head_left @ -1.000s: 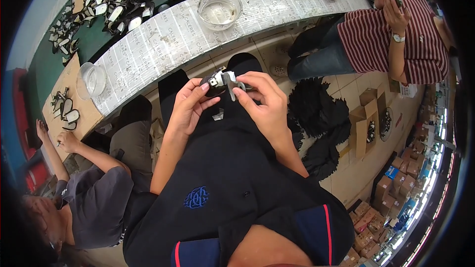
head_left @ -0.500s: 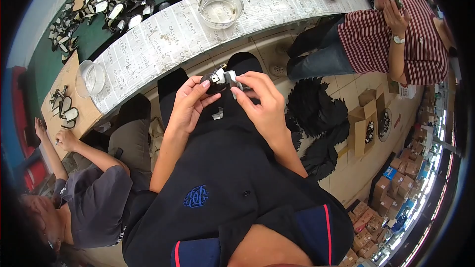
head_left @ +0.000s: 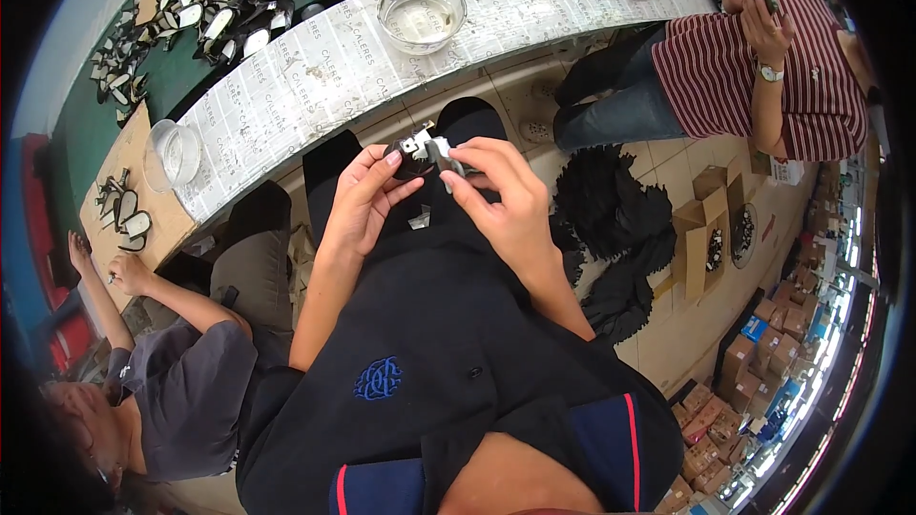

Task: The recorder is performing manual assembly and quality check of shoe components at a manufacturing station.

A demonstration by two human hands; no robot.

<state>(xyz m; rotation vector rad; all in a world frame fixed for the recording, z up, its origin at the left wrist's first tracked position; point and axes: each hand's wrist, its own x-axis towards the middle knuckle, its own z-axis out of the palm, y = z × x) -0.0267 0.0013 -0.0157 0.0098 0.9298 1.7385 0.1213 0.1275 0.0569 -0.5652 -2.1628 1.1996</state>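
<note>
Above my lap, my left hand is closed on a small dark piece with a white part on it; a tiny gold-coloured bit shows at its top. I cannot make out its exact kind. Beside it my right hand pinches a small grey-and-white wad, perhaps cloth, between thumb and fingers. The wad is against or very close to the white part. The fingers of both hands hide some of the two things.
A long paper-covered bench curves ahead, bearing a clear bowl. Many black pieces with pale faces lie behind it. A co-worker sits at left; another person stands at right. Black material and a carton are on the floor.
My right fingers and the wad have shifted slightly against the piece. My left hand keeps its hold, almost still.
</note>
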